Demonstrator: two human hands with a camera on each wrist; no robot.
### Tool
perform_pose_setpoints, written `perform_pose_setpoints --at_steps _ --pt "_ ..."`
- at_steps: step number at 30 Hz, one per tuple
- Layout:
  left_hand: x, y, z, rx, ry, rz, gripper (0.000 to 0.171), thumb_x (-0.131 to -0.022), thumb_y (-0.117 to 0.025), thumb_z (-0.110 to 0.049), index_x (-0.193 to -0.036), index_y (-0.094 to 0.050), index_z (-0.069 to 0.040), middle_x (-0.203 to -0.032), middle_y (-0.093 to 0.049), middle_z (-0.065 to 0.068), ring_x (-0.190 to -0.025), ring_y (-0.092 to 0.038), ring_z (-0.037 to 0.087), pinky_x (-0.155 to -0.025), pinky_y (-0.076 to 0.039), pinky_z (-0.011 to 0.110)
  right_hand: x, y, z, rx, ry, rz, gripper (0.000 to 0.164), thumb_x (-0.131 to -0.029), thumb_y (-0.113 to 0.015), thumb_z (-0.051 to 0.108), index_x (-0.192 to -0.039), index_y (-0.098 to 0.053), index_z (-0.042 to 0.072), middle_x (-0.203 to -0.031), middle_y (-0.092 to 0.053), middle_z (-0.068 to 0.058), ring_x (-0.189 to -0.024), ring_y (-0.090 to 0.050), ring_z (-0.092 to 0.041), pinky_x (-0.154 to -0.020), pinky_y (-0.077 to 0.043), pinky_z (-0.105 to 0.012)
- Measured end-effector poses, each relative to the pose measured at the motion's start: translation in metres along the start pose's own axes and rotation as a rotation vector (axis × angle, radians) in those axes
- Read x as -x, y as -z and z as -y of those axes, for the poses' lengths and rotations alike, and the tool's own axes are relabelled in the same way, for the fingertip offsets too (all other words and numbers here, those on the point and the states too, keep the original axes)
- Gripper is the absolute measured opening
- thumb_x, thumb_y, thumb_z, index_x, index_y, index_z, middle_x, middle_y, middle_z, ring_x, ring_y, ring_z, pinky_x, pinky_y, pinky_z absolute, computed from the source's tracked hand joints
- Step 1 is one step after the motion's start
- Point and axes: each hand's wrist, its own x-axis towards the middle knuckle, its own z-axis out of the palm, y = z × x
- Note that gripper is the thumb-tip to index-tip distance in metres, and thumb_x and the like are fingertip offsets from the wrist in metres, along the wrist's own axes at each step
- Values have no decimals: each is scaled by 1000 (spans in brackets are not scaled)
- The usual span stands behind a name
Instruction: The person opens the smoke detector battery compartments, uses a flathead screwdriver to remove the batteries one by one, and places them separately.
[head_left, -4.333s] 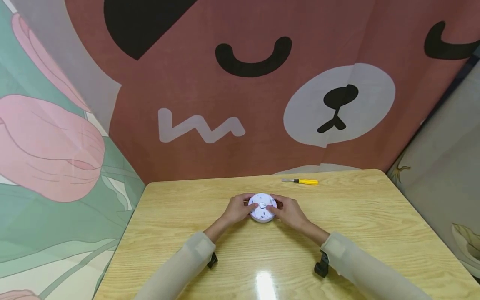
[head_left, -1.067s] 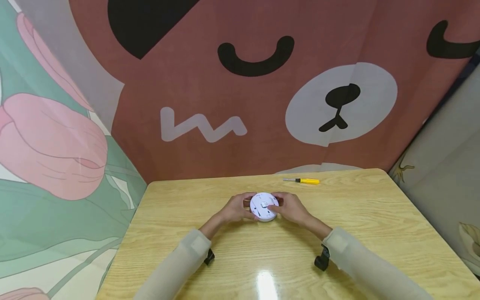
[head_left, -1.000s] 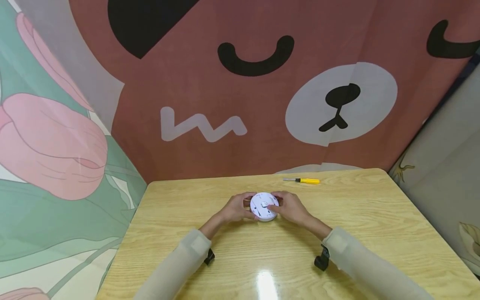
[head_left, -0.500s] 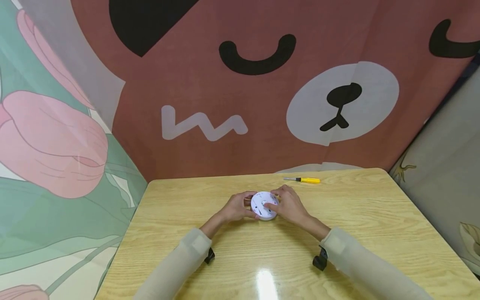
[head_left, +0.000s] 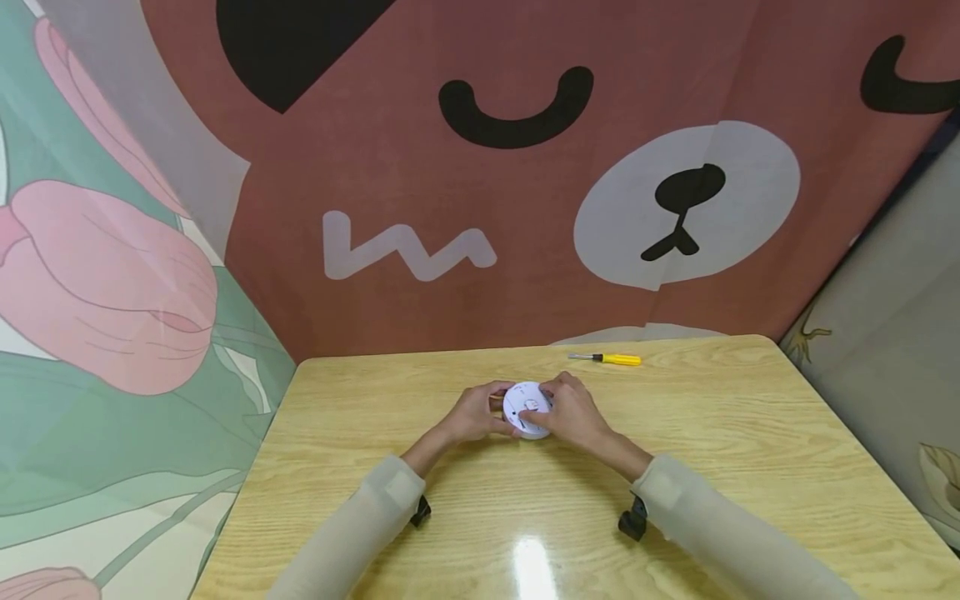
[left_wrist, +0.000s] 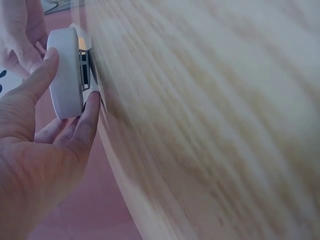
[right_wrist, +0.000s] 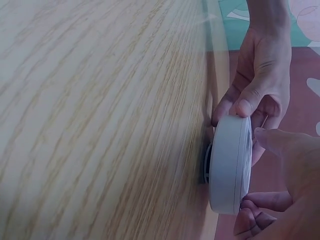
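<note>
One left hand (head_left: 472, 414), half-curled, grips one white disc (head_left: 523, 398); the right hand (head_left: 582, 417), fingers bent, pinches its face. One screwdriver (head_left: 608, 359) (yellow-handled) lies beyond.

Near the far edge of the light wood-grain table (head_left: 750, 425), right of its middle, I see a screwdriver (head_left: 609, 359) lying with its yellow handle to the right and its shaft to the left. Along the far side I have a reddish-brown cloth (head_left: 525, 283) printed with a bear's pale muzzle and a white zigzag, with a green cloth of large pink flowers (head_left: 120, 287) at the left and a greyish cloth with plant motifs (head_left: 900, 333) at the right. I also catch a bright glare (head_left: 534, 568) on the near part of the table.
</note>
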Motion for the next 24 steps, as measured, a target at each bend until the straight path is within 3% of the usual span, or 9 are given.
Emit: perform_pose_setpoints --at_steps 7,24 --pt "0 0 1 -16 -14 -13 77 -81 -92 -3 -148 -55 2 -142 -64 20 -124 -69 33 -95 -60 31 -1 -2 3 37 18 -4 64 -77 -96 42 -112 -77 -9 -94 -74 -12 -89 -59 -19 -74 -58 -37" --pt "0 -2 2 -28 -24 -19 80 -80 -93 -4 -149 -53 4 -142 -64 21 -122 -70 33 -94 -61 33 -2 -3 10 56 16 -26 47 -72 -97 37 -88 -76 -2 -81 -65 -10 -74 -59 -20 -59 -51 -34"
